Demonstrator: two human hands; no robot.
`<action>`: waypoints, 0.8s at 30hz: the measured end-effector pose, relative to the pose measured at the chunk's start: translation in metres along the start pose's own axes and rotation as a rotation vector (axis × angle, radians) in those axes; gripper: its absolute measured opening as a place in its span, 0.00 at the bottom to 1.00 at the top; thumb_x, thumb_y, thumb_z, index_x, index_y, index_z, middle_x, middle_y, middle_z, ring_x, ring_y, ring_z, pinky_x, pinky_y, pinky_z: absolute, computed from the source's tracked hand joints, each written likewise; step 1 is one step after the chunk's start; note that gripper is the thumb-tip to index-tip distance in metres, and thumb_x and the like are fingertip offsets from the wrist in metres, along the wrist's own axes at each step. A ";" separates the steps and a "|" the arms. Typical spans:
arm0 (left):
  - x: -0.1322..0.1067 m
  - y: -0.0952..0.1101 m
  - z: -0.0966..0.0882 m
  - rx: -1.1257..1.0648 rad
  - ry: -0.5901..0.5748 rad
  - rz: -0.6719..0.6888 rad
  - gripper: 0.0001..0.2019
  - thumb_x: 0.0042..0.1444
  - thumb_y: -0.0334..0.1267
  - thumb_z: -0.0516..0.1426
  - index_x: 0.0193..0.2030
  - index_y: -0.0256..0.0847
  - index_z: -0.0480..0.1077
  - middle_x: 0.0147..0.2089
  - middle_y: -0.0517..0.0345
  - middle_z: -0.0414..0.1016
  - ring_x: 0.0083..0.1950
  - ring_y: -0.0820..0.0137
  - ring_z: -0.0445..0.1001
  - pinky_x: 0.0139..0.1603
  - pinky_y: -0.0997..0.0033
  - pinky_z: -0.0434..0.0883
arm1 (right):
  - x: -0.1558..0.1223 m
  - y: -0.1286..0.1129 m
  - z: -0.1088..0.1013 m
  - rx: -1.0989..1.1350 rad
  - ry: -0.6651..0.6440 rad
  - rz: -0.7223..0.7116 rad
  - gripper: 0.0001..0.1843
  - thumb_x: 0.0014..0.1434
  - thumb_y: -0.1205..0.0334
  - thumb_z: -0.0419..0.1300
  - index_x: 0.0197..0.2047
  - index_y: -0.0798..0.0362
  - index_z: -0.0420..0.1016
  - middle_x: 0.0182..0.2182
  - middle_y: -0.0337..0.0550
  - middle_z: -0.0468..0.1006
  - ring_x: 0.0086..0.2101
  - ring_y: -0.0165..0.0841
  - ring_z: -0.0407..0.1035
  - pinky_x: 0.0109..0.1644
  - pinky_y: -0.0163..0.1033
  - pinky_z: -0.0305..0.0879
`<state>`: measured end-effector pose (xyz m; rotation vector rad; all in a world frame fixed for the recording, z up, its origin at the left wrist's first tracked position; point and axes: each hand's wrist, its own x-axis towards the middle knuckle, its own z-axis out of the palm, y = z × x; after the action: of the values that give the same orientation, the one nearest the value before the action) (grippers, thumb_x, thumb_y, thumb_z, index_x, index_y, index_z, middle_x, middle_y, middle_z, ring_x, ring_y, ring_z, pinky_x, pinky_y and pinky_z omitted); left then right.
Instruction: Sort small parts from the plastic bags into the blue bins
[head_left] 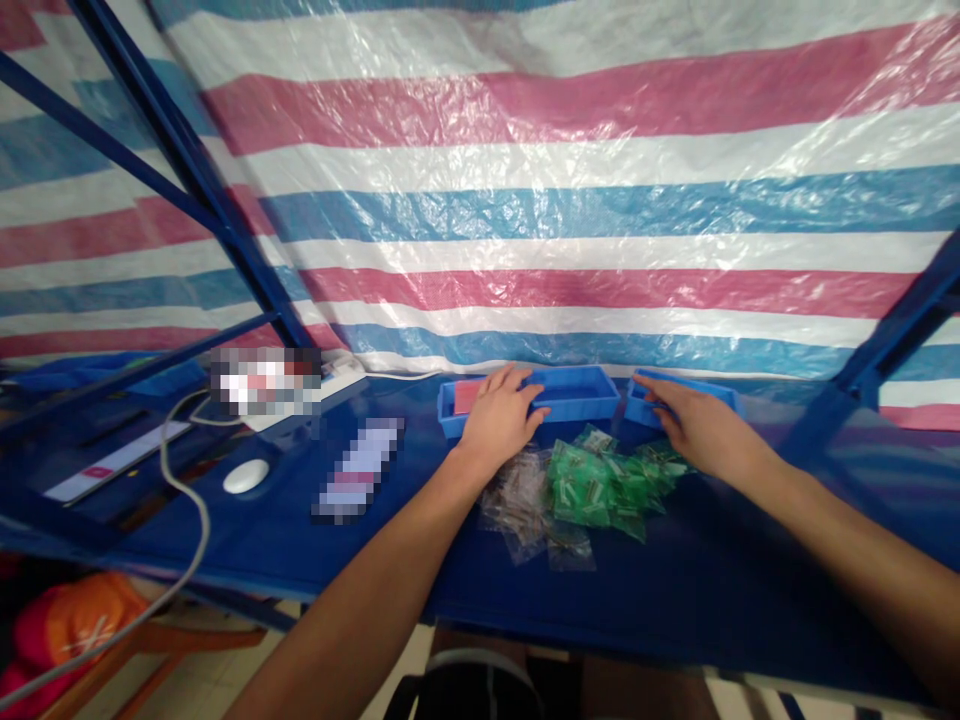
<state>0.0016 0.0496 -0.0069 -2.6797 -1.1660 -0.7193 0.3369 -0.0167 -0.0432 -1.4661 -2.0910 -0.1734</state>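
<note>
My left hand lies over the left part of a long blue plastic tray, with its fingers spread apart. Beside that hand, a pinkish-red piece shows in the tray's left end. My right hand reaches over a second blue tray, its index finger stretched toward the left corner and the other fingers partly hidden. In front of both trays lies a pile of small clear plastic bags: green ones on the right, clear ones with brownish contents on the left.
A white mouse, a blurred-out flat item and a white power strip are on the blue table to the left. A grey cable hangs over the front edge. Blue frame bars and a striped sheet stand behind.
</note>
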 end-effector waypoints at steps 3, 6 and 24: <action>-0.003 -0.005 -0.002 -0.017 -0.058 0.010 0.19 0.73 0.44 0.56 0.64 0.45 0.80 0.72 0.44 0.72 0.73 0.51 0.70 0.76 0.46 0.65 | 0.001 -0.001 -0.001 0.028 -0.013 -0.018 0.33 0.71 0.64 0.53 0.78 0.47 0.63 0.61 0.52 0.82 0.58 0.53 0.80 0.63 0.63 0.77; -0.004 -0.010 -0.003 -0.043 -0.088 0.031 0.19 0.74 0.43 0.54 0.63 0.46 0.80 0.74 0.45 0.70 0.73 0.52 0.71 0.76 0.47 0.66 | 0.003 -0.003 -0.003 0.049 -0.047 -0.040 0.32 0.74 0.62 0.52 0.79 0.49 0.62 0.62 0.53 0.81 0.59 0.52 0.79 0.65 0.62 0.75; -0.022 -0.008 -0.040 0.233 0.072 -0.489 0.26 0.72 0.53 0.53 0.70 0.41 0.71 0.66 0.39 0.74 0.67 0.46 0.72 0.67 0.47 0.72 | -0.002 -0.019 -0.014 -0.028 -0.115 -0.105 0.31 0.74 0.51 0.56 0.77 0.39 0.66 0.55 0.47 0.84 0.50 0.49 0.82 0.56 0.54 0.80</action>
<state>-0.0319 0.0288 0.0170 -2.1785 -1.7857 -0.6791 0.3258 -0.0321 -0.0287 -1.4137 -2.2682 -0.1619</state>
